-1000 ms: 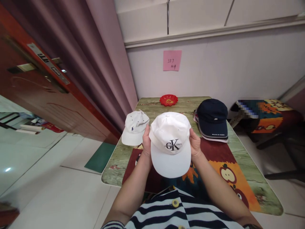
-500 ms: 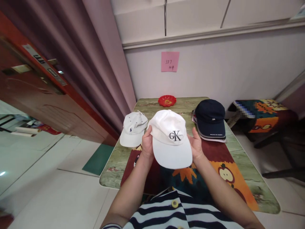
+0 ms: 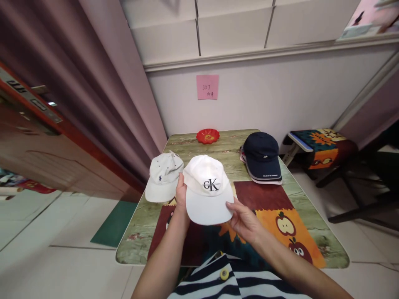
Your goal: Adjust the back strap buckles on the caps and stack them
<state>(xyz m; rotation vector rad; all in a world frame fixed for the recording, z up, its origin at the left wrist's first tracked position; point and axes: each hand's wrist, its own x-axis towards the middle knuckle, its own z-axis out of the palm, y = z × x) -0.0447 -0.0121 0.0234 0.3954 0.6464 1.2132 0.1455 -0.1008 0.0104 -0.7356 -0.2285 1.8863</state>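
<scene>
A white baseball cap (image 3: 204, 178) with dark letters on its front is held above the table between my two hands, its brim toward me. My left hand (image 3: 181, 195) grips the cap's left side, thumb up along the edge. With thumb on top and fingers beneath, my right hand (image 3: 245, 218) pinches the right edge of the brim. Left of it, a light grey cap (image 3: 165, 174) with a small dark emblem rests on the table. On the right lies a navy cap (image 3: 261, 151), stacked over other caps whose edges show below it.
The table (image 3: 134, 243) has a green wood-pattern top and a colourful patterned cloth (image 3: 264, 195). A red scalloped dish (image 3: 208, 136) sits at its back. A pink note (image 3: 207, 87) is on the wall. A stool (image 3: 324, 141) stands to the right, an orange-brown door (image 3: 77, 166) to the left.
My right hand has shifted from the cap's right side down to the brim's edge. My left hand keeps its grip. The whole view has turned slightly right.
</scene>
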